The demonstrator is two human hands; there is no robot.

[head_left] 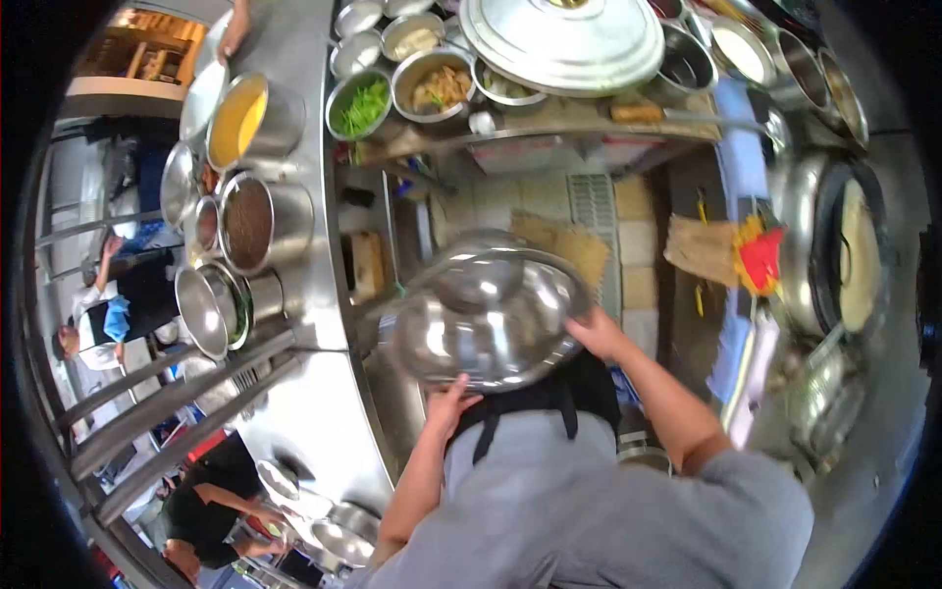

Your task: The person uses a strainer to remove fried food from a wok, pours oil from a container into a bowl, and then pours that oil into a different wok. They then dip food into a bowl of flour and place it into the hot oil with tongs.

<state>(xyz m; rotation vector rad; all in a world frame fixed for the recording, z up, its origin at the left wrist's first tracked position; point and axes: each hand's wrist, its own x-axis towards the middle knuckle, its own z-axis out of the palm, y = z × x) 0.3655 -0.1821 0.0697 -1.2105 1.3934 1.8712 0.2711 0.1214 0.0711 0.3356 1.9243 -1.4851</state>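
Note:
A large shiny metal bowl, blurred at its edges, is held in front of my body above the floor. My left hand grips its near left rim, thumb on top. On the right side of the rim, my right hand holds the bowl, its other fingers hidden beneath. Within the bowl there seems to be another rounded metal shape, but reflections make this unclear.
Beyond the bowl is a shelf with a big white lid and bowls of food. Metal pots line the left steel counter. A wok stands right. Co-workers are visible at left.

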